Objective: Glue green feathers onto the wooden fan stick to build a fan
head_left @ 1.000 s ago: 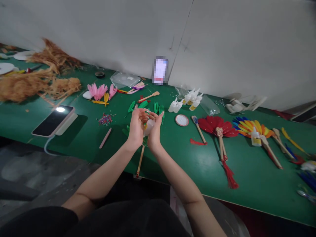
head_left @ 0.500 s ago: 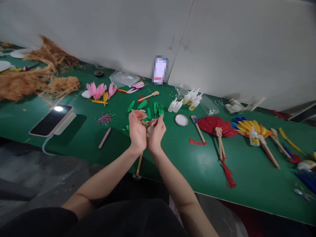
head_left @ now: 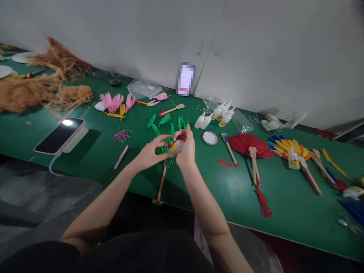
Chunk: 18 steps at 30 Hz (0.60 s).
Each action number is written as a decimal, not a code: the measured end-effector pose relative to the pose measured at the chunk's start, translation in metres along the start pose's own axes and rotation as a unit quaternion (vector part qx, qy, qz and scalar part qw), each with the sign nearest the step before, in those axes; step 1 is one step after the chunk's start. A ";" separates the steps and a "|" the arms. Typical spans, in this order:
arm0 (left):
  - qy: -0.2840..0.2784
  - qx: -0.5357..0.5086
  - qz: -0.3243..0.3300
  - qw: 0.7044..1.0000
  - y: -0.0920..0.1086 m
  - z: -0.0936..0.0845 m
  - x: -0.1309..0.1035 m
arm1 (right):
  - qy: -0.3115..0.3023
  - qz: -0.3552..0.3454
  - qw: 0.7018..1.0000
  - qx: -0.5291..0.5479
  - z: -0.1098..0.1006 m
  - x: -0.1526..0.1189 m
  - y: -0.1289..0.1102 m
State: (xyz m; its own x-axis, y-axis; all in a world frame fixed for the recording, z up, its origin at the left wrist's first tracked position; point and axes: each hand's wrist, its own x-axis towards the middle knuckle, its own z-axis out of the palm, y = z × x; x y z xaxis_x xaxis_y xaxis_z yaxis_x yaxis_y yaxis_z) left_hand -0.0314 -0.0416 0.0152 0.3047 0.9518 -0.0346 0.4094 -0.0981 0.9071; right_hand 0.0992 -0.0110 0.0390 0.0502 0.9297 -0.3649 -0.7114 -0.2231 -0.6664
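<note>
A small white glue bottle with a yellow label lies tilted against the palm of my right hand, whose fingers are curled around it. My left hand is just beside it, thumb and fingers spread apart, with the thumb tip near the bottle's base; I cannot tell whether they touch. Beneath both hands, a green feather fan rests on the table, partly hidden, its wooden handle pointing toward me. Loose green feathers are scattered just beyond my fingers.
Several white glue bottles and a round white lid stand to the right, beside a red feather fan. On the left are a phone, colourful beads, a pink stick and pink feathers.
My left hand has moved left and down, its fingers parting from the right hand. The bottle and the green fan below are now more exposed. My right hand has shifted slightly right.
</note>
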 end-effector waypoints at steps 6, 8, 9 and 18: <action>0.092 -0.032 0.021 0.995 -0.005 0.006 0.006 | -0.058 -0.032 0.998 0.016 0.000 -0.001 0.008; 0.100 -0.075 0.019 0.992 -0.009 0.008 0.009 | -0.065 -0.061 0.996 -0.017 -0.001 -0.002 0.014; 0.099 -0.091 0.015 0.991 -0.011 0.009 0.010 | -0.059 -0.084 0.994 -0.038 -0.001 -0.003 0.017; -0.008 -0.149 0.030 0.988 -0.009 0.008 0.001 | -0.071 -0.156 0.969 -0.175 -0.012 -0.005 0.021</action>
State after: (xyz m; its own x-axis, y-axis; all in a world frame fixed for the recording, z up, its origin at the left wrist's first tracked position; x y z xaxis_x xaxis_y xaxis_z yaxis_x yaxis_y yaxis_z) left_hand -0.0281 -0.0418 0.0039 0.3350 0.9420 0.0183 0.1194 -0.0617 0.9909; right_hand 0.0924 -0.0240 0.0196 0.1109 0.9933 -0.0332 -0.3940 0.0132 -0.9190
